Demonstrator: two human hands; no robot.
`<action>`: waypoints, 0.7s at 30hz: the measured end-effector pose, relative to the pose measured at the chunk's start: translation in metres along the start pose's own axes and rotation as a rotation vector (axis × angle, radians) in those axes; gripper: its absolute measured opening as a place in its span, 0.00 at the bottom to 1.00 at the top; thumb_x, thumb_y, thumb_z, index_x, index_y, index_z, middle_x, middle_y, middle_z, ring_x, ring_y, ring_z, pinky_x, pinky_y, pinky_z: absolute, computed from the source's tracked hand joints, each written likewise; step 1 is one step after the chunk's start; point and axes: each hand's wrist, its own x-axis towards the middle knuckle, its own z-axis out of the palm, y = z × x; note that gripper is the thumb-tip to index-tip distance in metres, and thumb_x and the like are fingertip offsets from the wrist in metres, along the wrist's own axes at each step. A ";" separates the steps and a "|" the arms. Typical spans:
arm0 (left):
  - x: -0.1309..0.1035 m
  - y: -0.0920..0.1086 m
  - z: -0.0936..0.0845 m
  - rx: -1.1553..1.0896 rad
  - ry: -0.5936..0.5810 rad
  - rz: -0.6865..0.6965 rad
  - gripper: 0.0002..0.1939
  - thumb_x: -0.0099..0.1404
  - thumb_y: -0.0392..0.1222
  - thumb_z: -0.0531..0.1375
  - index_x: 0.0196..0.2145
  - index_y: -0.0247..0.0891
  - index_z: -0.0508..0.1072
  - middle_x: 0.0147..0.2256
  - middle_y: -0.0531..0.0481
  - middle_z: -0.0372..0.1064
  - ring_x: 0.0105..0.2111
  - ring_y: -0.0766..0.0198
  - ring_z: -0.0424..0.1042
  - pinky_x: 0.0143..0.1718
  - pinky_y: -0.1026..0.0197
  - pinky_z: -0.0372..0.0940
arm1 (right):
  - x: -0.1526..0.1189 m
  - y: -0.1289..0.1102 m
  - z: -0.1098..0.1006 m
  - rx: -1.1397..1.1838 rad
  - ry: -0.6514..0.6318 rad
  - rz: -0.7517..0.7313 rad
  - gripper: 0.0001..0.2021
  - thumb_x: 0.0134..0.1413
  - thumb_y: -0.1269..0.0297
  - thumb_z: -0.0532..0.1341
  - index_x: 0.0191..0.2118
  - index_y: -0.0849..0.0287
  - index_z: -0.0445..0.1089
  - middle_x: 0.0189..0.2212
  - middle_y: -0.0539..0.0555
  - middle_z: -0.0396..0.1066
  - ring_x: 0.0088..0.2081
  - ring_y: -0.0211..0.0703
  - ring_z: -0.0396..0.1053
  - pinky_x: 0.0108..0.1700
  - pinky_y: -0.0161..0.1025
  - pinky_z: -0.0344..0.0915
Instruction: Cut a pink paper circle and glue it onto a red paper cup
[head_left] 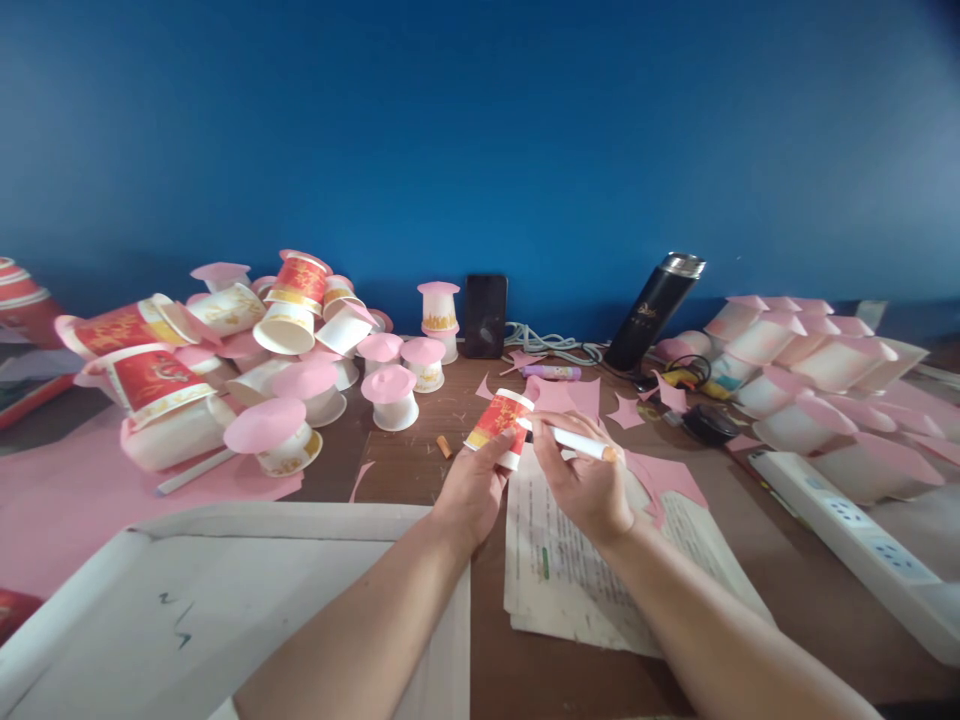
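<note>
My left hand (pixel 472 495) is closed around a red and white paper cup (pixel 496 418) with gold print, held tilted above the table. In my right hand (pixel 581 480) is a white marker pen (pixel 574 438) with an orange end; its other end meets the cup's side near the rim, and I cannot see whether it touches. A small orange cap (pixel 445 447) lies on the table left of the cup. Beneath my right hand are printed sheets (pixel 570 570) and pink paper scraps (pixel 679 480).
Paper cups with pink discs (pixel 390 385) stand and lie heaped at left; more cups (pixel 806 340) are piled at right. A phone (pixel 486 315) and a tilted black flask (pixel 654 310) lean by the blue wall. A power strip (pixel 847 530) lies right, a white box lid (pixel 285 580) front left.
</note>
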 end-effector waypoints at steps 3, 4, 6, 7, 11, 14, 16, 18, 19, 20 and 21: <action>0.000 0.001 0.001 -0.006 0.018 -0.010 0.13 0.55 0.35 0.65 0.40 0.34 0.75 0.45 0.44 0.73 0.51 0.57 0.69 0.58 0.55 0.57 | -0.001 0.000 0.001 0.008 -0.002 -0.001 0.06 0.58 0.70 0.57 0.38 0.58 0.71 0.34 0.54 0.75 0.38 0.43 0.72 0.42 0.42 0.69; 0.000 0.001 0.002 -0.014 0.033 -0.018 0.13 0.55 0.34 0.65 0.40 0.34 0.75 0.46 0.44 0.73 0.51 0.57 0.68 0.58 0.56 0.58 | -0.001 0.000 0.001 0.015 -0.001 -0.001 0.06 0.58 0.70 0.57 0.38 0.58 0.71 0.34 0.54 0.75 0.38 0.43 0.72 0.43 0.42 0.69; 0.000 0.002 0.003 -0.038 0.062 -0.037 0.13 0.56 0.33 0.64 0.40 0.34 0.75 0.47 0.44 0.72 0.52 0.57 0.68 0.58 0.57 0.58 | 0.000 0.001 0.000 0.034 0.015 -0.002 0.07 0.58 0.71 0.57 0.39 0.58 0.71 0.34 0.54 0.75 0.37 0.43 0.72 0.43 0.43 0.69; 0.000 0.003 0.003 -0.051 0.079 -0.046 0.13 0.56 0.32 0.64 0.40 0.34 0.74 0.48 0.44 0.72 0.53 0.58 0.68 0.58 0.58 0.59 | 0.000 0.001 0.000 0.041 0.033 -0.002 0.07 0.58 0.71 0.57 0.39 0.58 0.71 0.34 0.54 0.75 0.37 0.43 0.72 0.42 0.43 0.69; 0.001 0.005 0.003 -0.078 0.106 -0.079 0.13 0.56 0.32 0.64 0.41 0.34 0.74 0.49 0.43 0.71 0.52 0.58 0.68 0.56 0.59 0.61 | 0.003 0.004 -0.003 0.037 0.137 -0.016 0.08 0.57 0.72 0.57 0.40 0.57 0.72 0.34 0.54 0.75 0.36 0.44 0.71 0.41 0.44 0.68; 0.000 0.006 0.004 -0.077 0.138 -0.100 0.11 0.56 0.32 0.64 0.39 0.33 0.74 0.48 0.42 0.72 0.50 0.59 0.69 0.53 0.61 0.63 | 0.005 0.007 -0.003 0.029 0.146 -0.014 0.08 0.57 0.72 0.57 0.40 0.57 0.71 0.34 0.53 0.75 0.36 0.43 0.71 0.42 0.44 0.68; 0.000 0.006 0.005 -0.076 0.154 -0.110 0.11 0.56 0.31 0.64 0.39 0.33 0.74 0.48 0.43 0.72 0.48 0.60 0.70 0.52 0.62 0.64 | 0.005 0.008 -0.003 0.020 0.127 -0.011 0.08 0.57 0.72 0.57 0.40 0.57 0.71 0.34 0.53 0.75 0.36 0.43 0.71 0.43 0.45 0.68; -0.002 0.007 0.006 -0.074 0.152 -0.116 0.10 0.57 0.31 0.63 0.39 0.33 0.74 0.47 0.43 0.72 0.48 0.61 0.71 0.51 0.63 0.65 | 0.004 0.009 -0.003 0.014 0.110 -0.007 0.08 0.58 0.72 0.57 0.40 0.57 0.71 0.34 0.53 0.75 0.36 0.43 0.71 0.42 0.44 0.68; -0.002 0.008 0.007 -0.074 0.149 -0.117 0.10 0.57 0.30 0.63 0.39 0.33 0.74 0.47 0.43 0.72 0.48 0.61 0.71 0.51 0.63 0.65 | 0.004 0.009 -0.002 0.012 0.104 -0.005 0.08 0.58 0.71 0.57 0.40 0.57 0.71 0.34 0.53 0.75 0.36 0.43 0.71 0.42 0.44 0.68; -0.003 0.009 0.008 -0.073 0.150 -0.118 0.10 0.57 0.30 0.63 0.39 0.33 0.74 0.47 0.43 0.72 0.48 0.61 0.71 0.51 0.63 0.65 | 0.003 0.009 -0.002 0.011 0.099 -0.004 0.08 0.58 0.71 0.57 0.40 0.57 0.71 0.34 0.53 0.75 0.36 0.43 0.71 0.41 0.43 0.68; -0.003 0.009 0.009 -0.071 0.151 -0.118 0.11 0.57 0.30 0.63 0.39 0.33 0.74 0.47 0.43 0.72 0.48 0.61 0.71 0.51 0.63 0.64 | 0.003 0.009 -0.002 0.010 0.094 -0.003 0.07 0.58 0.71 0.57 0.40 0.57 0.71 0.34 0.53 0.75 0.36 0.43 0.71 0.41 0.43 0.68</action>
